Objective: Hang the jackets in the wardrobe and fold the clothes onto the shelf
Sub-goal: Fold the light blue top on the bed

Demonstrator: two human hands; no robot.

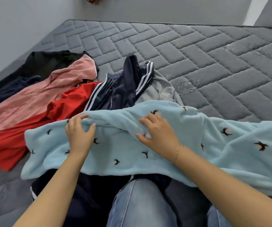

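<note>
The left hand (pixel 79 133) and right hand (pixel 156 130) are each pinching a ridge of the pale blue fleece (pixel 123 145) between thumb and curled fingers, seemingly gathering it to fold on the mattress (pixel 197 54).

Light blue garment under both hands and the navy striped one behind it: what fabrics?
Light blue garment: likely fleece or plush, matte with fuzzy nap and soft thick folds, small dark embroidered motifs. Navy striped garment: probably smooth synthetic tracksuit fabric, with a slight sheen, thin sharp creases and white side stripes.
</note>
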